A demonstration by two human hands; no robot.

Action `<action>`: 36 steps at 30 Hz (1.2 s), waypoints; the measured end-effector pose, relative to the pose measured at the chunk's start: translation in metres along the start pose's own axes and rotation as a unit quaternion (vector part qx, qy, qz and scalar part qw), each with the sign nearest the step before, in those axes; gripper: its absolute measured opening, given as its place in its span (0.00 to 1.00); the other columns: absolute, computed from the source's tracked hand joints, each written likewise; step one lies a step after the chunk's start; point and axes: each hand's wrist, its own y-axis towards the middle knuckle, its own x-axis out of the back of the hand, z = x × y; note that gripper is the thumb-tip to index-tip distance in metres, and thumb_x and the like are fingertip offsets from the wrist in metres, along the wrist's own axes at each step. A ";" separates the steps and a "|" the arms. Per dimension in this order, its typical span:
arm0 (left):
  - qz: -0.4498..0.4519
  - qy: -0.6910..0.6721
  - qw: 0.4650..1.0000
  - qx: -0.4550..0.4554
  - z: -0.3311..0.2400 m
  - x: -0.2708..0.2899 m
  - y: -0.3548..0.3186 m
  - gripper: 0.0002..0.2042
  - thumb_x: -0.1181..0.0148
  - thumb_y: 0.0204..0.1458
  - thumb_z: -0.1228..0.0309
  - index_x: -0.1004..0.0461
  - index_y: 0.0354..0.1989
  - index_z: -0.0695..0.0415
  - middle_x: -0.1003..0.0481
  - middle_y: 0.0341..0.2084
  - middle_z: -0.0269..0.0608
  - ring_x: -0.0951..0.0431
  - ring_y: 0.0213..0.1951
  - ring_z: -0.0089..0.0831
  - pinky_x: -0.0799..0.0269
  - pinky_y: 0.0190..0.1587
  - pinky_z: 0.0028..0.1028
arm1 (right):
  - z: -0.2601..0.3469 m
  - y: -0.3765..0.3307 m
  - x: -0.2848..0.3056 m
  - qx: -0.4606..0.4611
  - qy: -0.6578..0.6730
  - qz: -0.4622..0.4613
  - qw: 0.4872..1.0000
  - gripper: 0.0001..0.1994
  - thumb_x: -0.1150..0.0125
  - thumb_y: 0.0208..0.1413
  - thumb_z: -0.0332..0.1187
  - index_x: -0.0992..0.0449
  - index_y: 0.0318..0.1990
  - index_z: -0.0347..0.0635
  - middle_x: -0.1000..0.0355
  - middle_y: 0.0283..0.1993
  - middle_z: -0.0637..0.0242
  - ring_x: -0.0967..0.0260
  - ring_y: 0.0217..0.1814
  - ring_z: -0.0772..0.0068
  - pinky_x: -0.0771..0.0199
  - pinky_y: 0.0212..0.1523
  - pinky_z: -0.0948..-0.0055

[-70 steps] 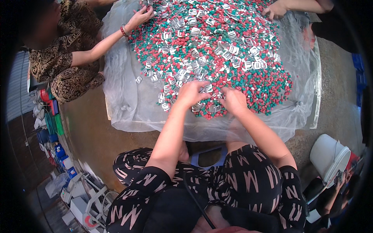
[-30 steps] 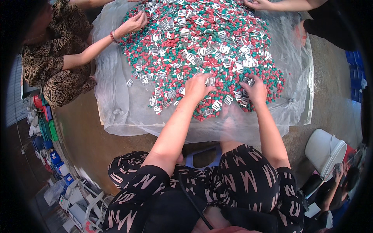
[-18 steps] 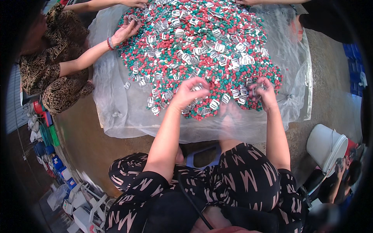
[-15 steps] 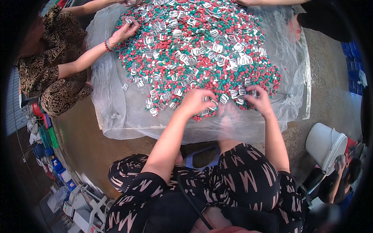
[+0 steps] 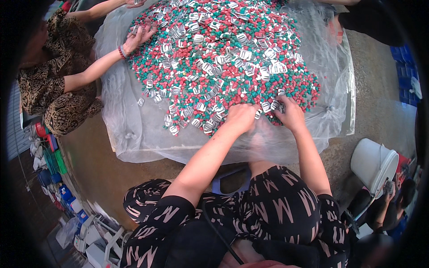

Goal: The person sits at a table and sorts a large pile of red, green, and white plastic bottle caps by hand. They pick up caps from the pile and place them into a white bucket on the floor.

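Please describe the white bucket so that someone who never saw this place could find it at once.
Start from the big clear plastic sheet on the floor, heaped with red and green pieces. Go past its lower right corner, beyond the person's right hand. There stands the bucket: plain white, tall and round, the only large solid white thing on the bare floor on that side.

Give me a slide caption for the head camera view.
Both hands, left hand and right hand, sort red and green pieces on plastic sheet.

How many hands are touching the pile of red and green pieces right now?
4 at least: the person's left hand and right hand at the pile's near edge, a co-worker's hand at its left, another top left; more may be hidden.
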 end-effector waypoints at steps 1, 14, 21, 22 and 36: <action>0.002 0.009 1.000 0.011 -0.003 -0.001 0.002 0.16 0.37 0.38 0.70 0.27 0.39 0.54 0.23 0.30 0.41 0.22 0.36 0.40 0.27 0.36 0.37 | 0.002 0.000 -0.001 0.013 -0.054 0.012 0.998 0.19 0.32 0.38 0.35 0.29 0.41 0.50 0.30 0.38 0.59 0.28 0.40 0.54 0.28 0.37 0.59; 0.003 0.020 1.000 -0.023 -0.028 -0.003 0.038 0.10 0.48 0.47 0.72 0.27 0.40 0.51 0.23 0.30 0.42 0.21 0.34 0.38 0.27 0.32 0.37 | -0.030 0.029 0.007 -0.080 0.205 -0.048 0.974 0.12 0.36 0.38 0.27 0.29 0.33 0.42 0.28 0.32 0.61 0.29 0.34 0.61 0.31 0.36 0.66; -0.015 0.048 0.999 -0.007 -0.030 -0.011 0.041 0.11 0.48 0.49 0.72 0.27 0.42 0.52 0.23 0.30 0.44 0.21 0.32 0.39 0.26 0.30 0.36 | -0.015 0.036 0.011 -0.032 0.003 -0.012 0.999 0.12 0.37 0.41 0.27 0.27 0.36 0.47 0.27 0.38 0.63 0.29 0.42 0.53 0.30 0.43 0.59; -0.032 0.020 0.999 -0.005 -0.028 -0.010 0.038 0.11 0.46 0.48 0.72 0.27 0.41 0.54 0.23 0.29 0.43 0.21 0.31 0.38 0.26 0.30 0.35 | -0.011 0.034 0.013 -0.038 -0.001 -0.013 0.999 0.12 0.37 0.41 0.27 0.27 0.36 0.47 0.27 0.37 0.62 0.29 0.42 0.52 0.30 0.43 0.59; -0.247 -0.886 0.390 -0.037 -0.033 0.011 0.016 0.12 0.49 0.55 0.64 0.34 0.44 0.55 0.29 0.40 0.40 0.31 0.47 0.32 0.37 0.55 0.37 | 0.100 0.010 -0.007 0.071 0.676 -0.091 0.728 0.12 0.46 0.42 0.16 0.37 0.33 0.42 0.31 0.46 0.60 0.34 0.50 0.67 0.35 0.54 0.69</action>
